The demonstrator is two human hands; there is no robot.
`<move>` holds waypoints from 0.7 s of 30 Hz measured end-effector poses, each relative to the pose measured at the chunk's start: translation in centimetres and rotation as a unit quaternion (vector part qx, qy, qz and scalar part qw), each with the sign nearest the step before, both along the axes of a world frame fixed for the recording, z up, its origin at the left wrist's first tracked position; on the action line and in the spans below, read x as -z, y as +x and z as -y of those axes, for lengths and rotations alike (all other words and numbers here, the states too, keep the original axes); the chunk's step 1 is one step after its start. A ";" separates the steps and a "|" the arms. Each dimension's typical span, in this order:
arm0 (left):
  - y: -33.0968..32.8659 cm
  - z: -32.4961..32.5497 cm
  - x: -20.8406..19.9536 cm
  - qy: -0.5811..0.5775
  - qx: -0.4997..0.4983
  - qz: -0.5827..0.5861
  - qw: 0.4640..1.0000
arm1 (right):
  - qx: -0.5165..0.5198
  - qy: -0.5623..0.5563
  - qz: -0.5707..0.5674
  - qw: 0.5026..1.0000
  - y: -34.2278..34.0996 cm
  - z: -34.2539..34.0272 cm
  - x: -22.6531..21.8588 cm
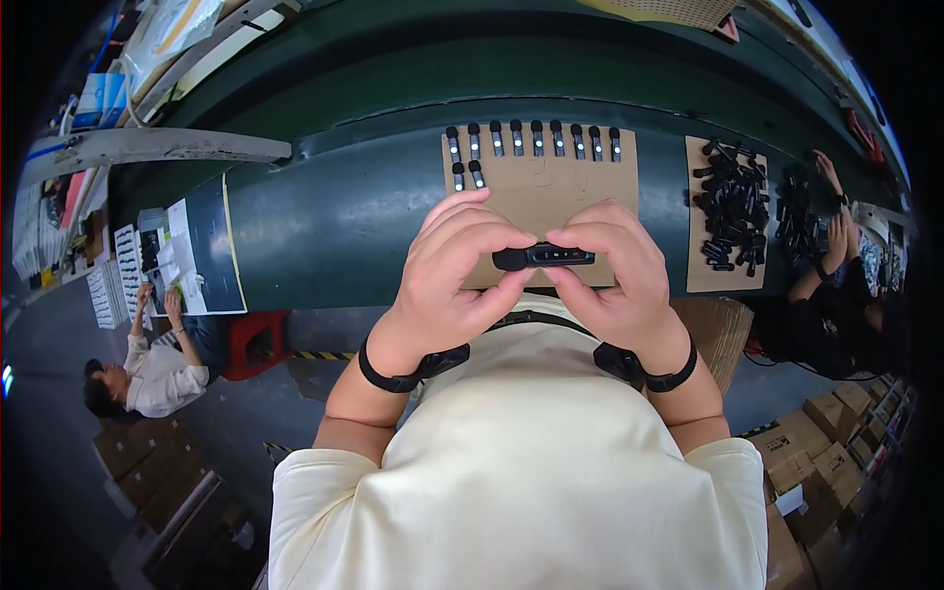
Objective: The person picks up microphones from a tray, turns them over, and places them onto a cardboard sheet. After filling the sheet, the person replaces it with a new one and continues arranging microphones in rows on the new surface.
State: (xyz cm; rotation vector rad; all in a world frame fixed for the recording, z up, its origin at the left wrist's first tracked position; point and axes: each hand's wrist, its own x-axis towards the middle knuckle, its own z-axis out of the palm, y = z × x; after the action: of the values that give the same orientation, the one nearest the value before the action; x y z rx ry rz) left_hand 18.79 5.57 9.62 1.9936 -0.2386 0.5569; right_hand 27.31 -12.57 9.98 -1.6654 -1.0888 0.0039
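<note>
**Small black device [565,255] pinched in both hands**

The left hand [454,261] and right hand [623,261] pinch it near its middle, fingertips close together, over a cardboard sheet [560,208] bearing rows of similar devices [538,141]. Rightward, another sheet [723,283] carries a jumbled black heap [730,206].

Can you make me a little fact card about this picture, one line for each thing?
Left hand: the left hand pinches a small black device
Right hand: the right hand pinches the same device
Ahead: cardboard sheet with small devices, nine in the far row, two seen nearer
To the right: another cardboard piece under a black pile
Table: dark green
</note>
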 end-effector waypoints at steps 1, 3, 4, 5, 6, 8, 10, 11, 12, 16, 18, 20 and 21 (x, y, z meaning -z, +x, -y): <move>0.0 0.1 0.0 -0.001 -0.001 -0.001 1.000 | 0.003 0.000 0.000 1.000 0.0 0.0 0.0; 0.0 0.2 0.0 -0.025 -0.003 -0.012 1.000 | -0.002 0.002 -0.006 1.000 0.1 0.2 0.1; -0.1 0.3 0.0 -0.049 -0.004 -0.023 0.999 | -0.007 0.003 -0.013 1.000 0.2 0.2 0.1; -0.1 0.3 0.0 -0.073 -0.006 -0.034 0.997 | -0.012 0.005 -0.019 1.000 0.3 0.3 0.1; -0.2 0.3 0.0 -0.072 -0.006 -0.034 0.997 | -0.012 0.005 -0.019 1.000 0.3 0.4 0.2; -0.5 0.0 0.4 -0.116 0.009 -0.087 0.989 | -0.012 0.017 -0.040 0.999 0.3 0.4 0.2; -0.6 -0.1 0.8 -0.137 0.017 -0.114 0.984 | -0.013 0.023 -0.051 0.998 0.4 0.5 0.1; -0.5 -0.2 1.0 -0.137 0.014 -0.096 0.986 | -0.009 0.015 -0.065 0.998 0.4 0.5 -0.2; -0.4 -0.2 1.2 -0.136 0.011 -0.079 0.987 | -0.005 0.007 -0.078 0.997 0.4 0.5 -0.5; -0.2 -0.5 1.6 -0.114 0.010 -0.059 0.992 | -0.007 -0.024 -0.062 0.998 0.8 0.7 -0.7; -0.1 -0.7 1.6 -0.103 0.011 -0.057 0.993 | -0.010 -0.036 -0.046 0.998 0.8 0.7 -0.7; -0.1 -0.9 1.7 -0.064 0.020 -0.058 0.996 | -0.011 -0.063 -0.063 0.996 0.6 0.5 -0.3; 0.0 -1.1 1.7 -0.044 0.024 -0.058 0.997 | -0.012 -0.076 -0.071 0.994 0.6 0.4 -0.1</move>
State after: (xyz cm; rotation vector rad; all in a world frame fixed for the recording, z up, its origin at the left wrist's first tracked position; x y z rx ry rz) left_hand 18.77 6.63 7.92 1.9224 -0.1877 0.4130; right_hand 27.90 -13.01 10.08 -1.7594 -1.0211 0.2231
